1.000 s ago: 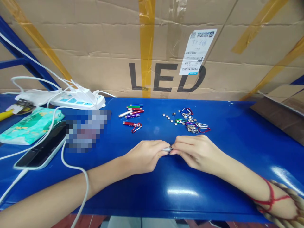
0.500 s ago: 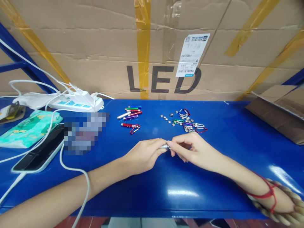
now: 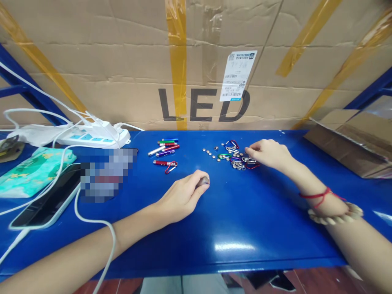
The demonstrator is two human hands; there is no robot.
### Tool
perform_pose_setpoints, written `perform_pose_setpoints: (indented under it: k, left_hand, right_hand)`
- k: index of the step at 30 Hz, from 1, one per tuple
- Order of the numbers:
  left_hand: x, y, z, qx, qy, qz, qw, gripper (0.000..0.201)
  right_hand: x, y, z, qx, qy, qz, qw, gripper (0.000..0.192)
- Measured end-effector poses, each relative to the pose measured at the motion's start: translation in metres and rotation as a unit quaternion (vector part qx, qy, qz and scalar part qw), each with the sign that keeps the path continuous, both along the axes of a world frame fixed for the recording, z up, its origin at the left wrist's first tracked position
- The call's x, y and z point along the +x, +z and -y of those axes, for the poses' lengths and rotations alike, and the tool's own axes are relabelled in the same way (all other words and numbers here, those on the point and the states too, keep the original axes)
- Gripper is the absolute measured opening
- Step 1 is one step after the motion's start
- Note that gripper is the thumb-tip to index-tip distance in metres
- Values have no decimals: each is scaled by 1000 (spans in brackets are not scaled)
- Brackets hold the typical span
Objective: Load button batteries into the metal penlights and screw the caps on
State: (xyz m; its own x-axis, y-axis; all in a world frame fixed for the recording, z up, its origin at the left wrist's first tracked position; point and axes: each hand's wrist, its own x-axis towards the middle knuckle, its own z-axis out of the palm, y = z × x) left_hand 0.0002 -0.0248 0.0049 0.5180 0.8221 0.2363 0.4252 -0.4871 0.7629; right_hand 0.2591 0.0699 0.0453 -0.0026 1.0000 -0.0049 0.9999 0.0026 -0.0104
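My left hand [image 3: 183,194] is closed around a small silver flashlight tube [image 3: 205,180], and only its round end shows past the fingers. To the right, my right hand [image 3: 269,153] reaches to the edge of a pile of small coloured carabiner clips [image 3: 234,160] and silver button-like pieces [image 3: 209,153]. Its thumb and fingertips are pinched together there; what they hold, if anything, is hidden. At the back left of my hands lie several slim metal tubes [image 3: 165,152] in red, purple, silver, green and blue. Just in front of them is a red tube [image 3: 161,163] with a red carabiner.
A large cardboard box [image 3: 122,81] walls off the back of the blue table [image 3: 245,220]. An opened carton [image 3: 346,143] stands at the right. On the left are a power strip [image 3: 94,139], a phone [image 3: 45,200], a tissue pack [image 3: 33,171] and white cables, one crossing my left forearm.
My right hand has left the silver flashlight tube and moved right and away from me to the clip pile. My left hand keeps the tube, turned with its end toward me.
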Motion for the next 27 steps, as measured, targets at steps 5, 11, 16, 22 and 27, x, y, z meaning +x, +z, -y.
perform_pose_setpoints:
  k: [5, 11, 16, 22, 27]
  left_hand:
    - [1, 2, 1, 16, -8, -2, 1000, 13]
    - [1, 2, 1, 25, -18, 8, 999, 11]
    - [1, 2, 1, 19, -14, 12, 1000, 13]
    - [0, 3, 1, 13, -10, 10, 1000, 13]
    - [0, 2, 1, 20, -8, 9, 1000, 12]
  right_hand:
    - [8, -7, -8, -49, 2, -9, 999, 38]
    - [15, -3, -5, -46, 127, -125, 983, 47]
    - [21, -4, -6, -126, 267, -210, 932, 44]
    - [23, -12, -12, -136, 255, -211, 934, 40]
    - [19, -8, -8, -98, 257, -173, 946, 30]
